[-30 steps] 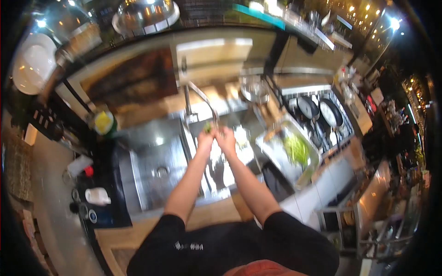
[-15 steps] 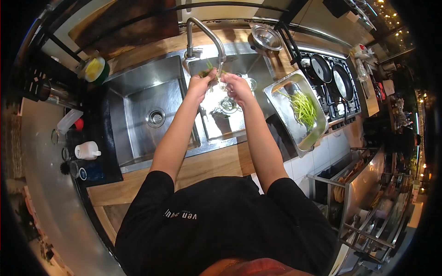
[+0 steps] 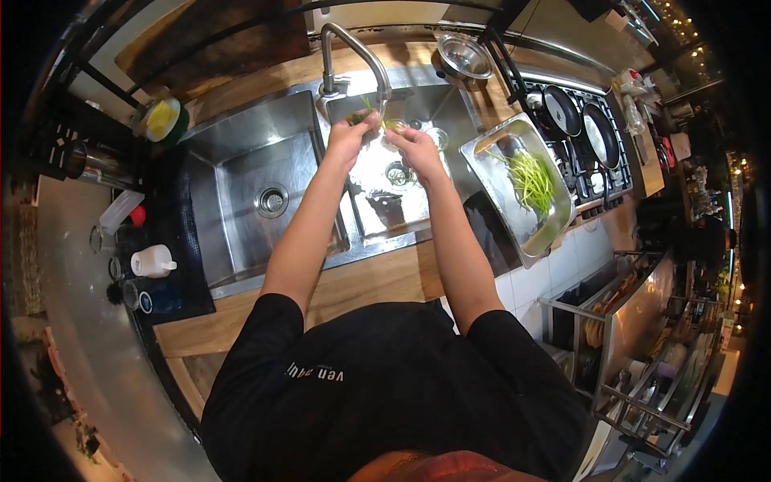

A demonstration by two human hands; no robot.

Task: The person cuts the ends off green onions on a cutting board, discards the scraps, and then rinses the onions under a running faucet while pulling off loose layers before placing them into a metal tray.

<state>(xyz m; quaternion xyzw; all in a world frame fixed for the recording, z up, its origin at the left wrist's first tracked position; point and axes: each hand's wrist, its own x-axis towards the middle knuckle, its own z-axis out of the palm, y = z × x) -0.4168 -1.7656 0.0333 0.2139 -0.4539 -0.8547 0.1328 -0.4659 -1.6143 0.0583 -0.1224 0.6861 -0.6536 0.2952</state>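
Note:
Under the curved faucet (image 3: 357, 46), my left hand (image 3: 350, 136) is closed on some green stalks (image 3: 367, 104) whose tips poke up past the fingers. My right hand (image 3: 418, 151) is beside it, fingers pinched on a short green piece (image 3: 395, 126). Both are over the right sink basin (image 3: 377, 222), where bright glare covers part of the bottom near the drain (image 3: 397, 173). A metal tray (image 3: 528, 252) right of the sink holds a pile of long green stalks (image 3: 530, 183).
The left basin (image 3: 241, 233) lies beside the hands. A metal bowl (image 3: 466, 58) stands behind the tray, and a stove with pans (image 3: 560, 111) is at the right. A white mug (image 3: 152, 261) and a green bowl with a yellow item (image 3: 163, 120) are at the left.
My hands have moved slightly apart, and more of the green piece shows at my right fingertips. The view has shifted a little.

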